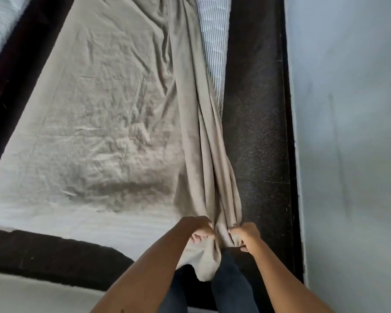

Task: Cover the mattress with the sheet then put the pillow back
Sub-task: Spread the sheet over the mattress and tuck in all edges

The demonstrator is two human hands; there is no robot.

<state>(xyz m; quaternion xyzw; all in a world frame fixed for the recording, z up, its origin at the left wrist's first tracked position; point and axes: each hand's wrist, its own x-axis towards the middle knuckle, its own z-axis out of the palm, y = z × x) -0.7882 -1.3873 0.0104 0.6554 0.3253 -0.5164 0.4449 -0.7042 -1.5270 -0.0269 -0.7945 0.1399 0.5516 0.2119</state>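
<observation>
A beige sheet [104, 105] lies wrinkled over most of the mattress. Along the right side it is bunched into a long fold [196, 132] that runs down to my hands. The striped mattress [212, 46] shows bare at the upper right beside that fold. My left hand [201, 231] grips the gathered sheet at the near right corner of the bed. My right hand [244, 236] grips the same bunch just to the right. A loose end of sheet [203, 263] hangs below my hands. No pillow is in view.
A dark bed frame [257, 109] runs along the right side and across the near end [54, 256]. A pale wall [348, 109] stands close to the right. My legs in dark trousers [224, 290] stand at the bed's corner.
</observation>
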